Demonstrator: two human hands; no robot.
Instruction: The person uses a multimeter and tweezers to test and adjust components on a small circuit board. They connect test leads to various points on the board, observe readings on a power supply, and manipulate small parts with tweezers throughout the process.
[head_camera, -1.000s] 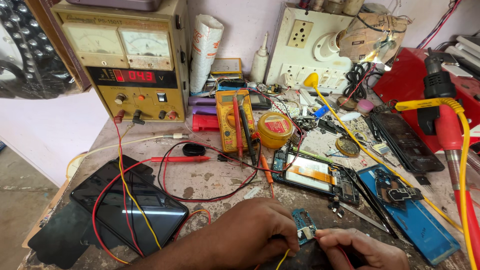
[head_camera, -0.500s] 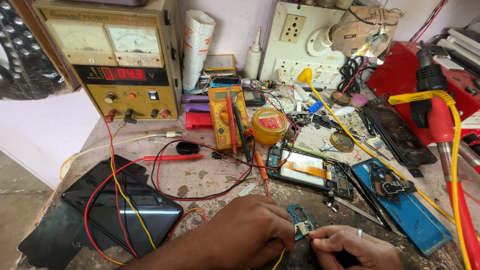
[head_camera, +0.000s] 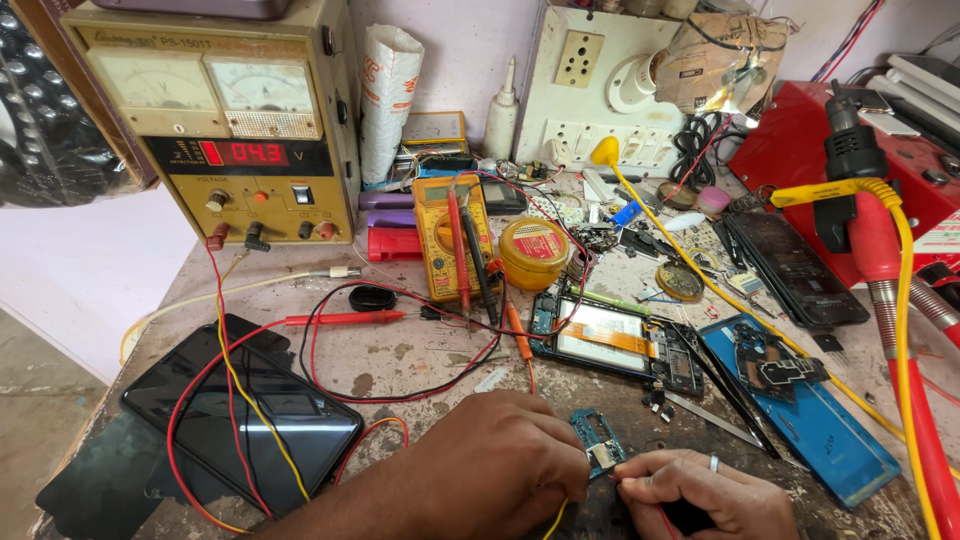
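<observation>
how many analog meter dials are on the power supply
2: the left dial and the right dial, side by side on the power supply above its red readout.

The phone screen (head_camera: 245, 415) at lower left is glossy black glass. The workbench (head_camera: 420, 350) top is rough, stained and matt. The round tin (head_camera: 534, 252) looks metal.

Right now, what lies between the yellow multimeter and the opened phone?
In the head view, a round yellow tin sits between the yellow multimeter and the opened phone, with an orange-handled probe just below it.

free: bare bench (head_camera: 420, 355) | blocked: opened phone (head_camera: 615, 340), red wire (head_camera: 400, 395), multimeter (head_camera: 455, 235)
</observation>
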